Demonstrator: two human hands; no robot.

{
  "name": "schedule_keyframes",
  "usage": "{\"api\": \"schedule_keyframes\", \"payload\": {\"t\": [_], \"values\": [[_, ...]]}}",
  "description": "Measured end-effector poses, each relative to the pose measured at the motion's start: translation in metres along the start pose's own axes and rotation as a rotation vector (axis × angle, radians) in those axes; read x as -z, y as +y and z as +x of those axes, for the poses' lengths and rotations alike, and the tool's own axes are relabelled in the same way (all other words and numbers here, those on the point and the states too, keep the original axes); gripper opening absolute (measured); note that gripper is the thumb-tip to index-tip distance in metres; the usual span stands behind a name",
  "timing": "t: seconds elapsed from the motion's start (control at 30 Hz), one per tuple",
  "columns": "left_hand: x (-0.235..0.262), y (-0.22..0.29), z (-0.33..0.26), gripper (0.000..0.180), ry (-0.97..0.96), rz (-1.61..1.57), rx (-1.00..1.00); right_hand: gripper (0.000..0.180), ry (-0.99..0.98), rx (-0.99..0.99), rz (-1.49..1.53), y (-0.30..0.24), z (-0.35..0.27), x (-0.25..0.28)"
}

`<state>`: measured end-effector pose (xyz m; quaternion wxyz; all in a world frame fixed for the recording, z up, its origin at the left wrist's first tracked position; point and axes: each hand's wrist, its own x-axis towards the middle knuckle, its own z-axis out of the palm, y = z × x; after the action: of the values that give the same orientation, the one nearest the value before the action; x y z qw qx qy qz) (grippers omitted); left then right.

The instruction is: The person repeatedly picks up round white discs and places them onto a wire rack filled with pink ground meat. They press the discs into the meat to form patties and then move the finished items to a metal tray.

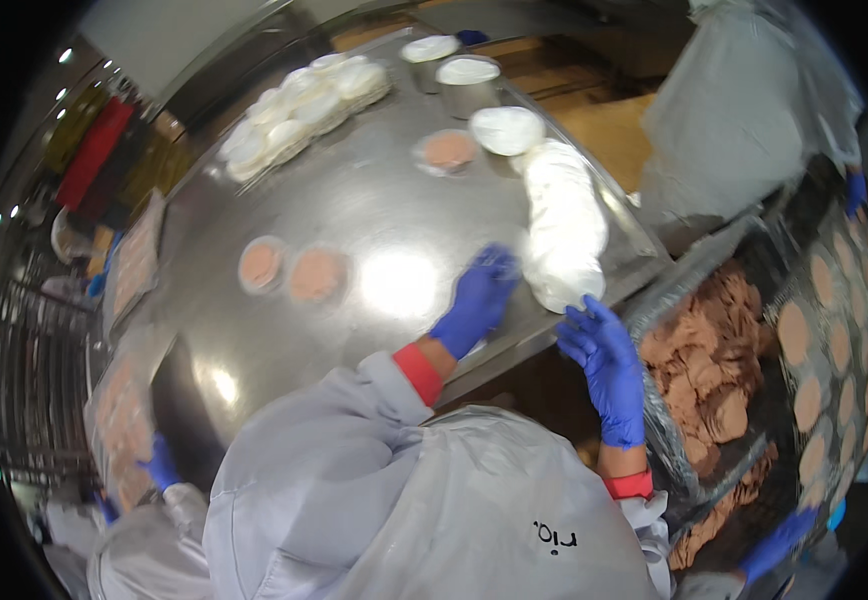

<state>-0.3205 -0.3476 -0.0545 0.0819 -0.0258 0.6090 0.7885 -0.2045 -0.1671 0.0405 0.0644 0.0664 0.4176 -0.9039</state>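
A long leaning row of thin white round sheets (566, 215) lies along the right edge of the metal table (394, 210). My right hand (604, 365), in a blue glove, reaches up to the near end of that row. Its fingers are spread, with the tips at or against the last sheets; actual contact is hard to make out. My left hand (479, 295), also gloved in blue, hovers over the table just left of the row. Motion blurs its fingers, so any grip is hidden. Further left lie two pink patties (317, 275) on clear round sheets.
Another patty (449, 150) lies farther back. Stacked white discs (299, 110) fill the far left; round white stacks (467, 70) stand along the back right. A lined bin of ground meat (709, 360) is at right, beside a patty-covered belt (819, 360). Co-workers' gloved hands (161, 463) show at both sides.
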Motion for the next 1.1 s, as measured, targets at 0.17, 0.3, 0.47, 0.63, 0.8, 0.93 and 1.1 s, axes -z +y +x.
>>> {"api": "schedule_keyframes", "payload": {"t": [0.17, 0.3, 0.47, 0.63, 0.8, 0.93, 1.1], "values": [[-0.216, -0.016, 0.002, 0.036, -0.528, -0.558, 0.571, 0.07, 0.615, 0.555, 0.527, -0.068, -0.027, 0.097], [-0.341, -0.043, -0.011, 0.038, -0.92, -0.605, 0.52, 0.078, 0.559, 0.854, 0.859, -0.136, -0.056, 0.149], [-0.358, -0.045, -0.027, 0.043, -0.884, -0.598, 0.79, 0.051, 1.03, 0.933, 0.603, -0.132, -0.086, 0.175], [-0.309, 0.007, -0.021, 0.047, -0.958, -0.813, 0.899, 0.029, 0.985, 1.241, 0.275, -0.21, -0.108, 0.117], [-0.281, 0.022, 0.001, 0.046, -0.904, -0.815, 0.851, 0.03, 0.896, 1.283, 0.149, -0.259, -0.091, 0.12], [-0.259, 0.013, 0.011, 0.047, -0.865, -0.802, 0.86, 0.047, 0.934, 0.919, 0.632, -0.197, -0.062, 0.164], [-0.266, -0.007, 0.024, 0.05, -0.844, -0.635, 0.8, 0.05, 0.764, 0.994, 0.431, -0.162, -0.072, 0.097]]}}
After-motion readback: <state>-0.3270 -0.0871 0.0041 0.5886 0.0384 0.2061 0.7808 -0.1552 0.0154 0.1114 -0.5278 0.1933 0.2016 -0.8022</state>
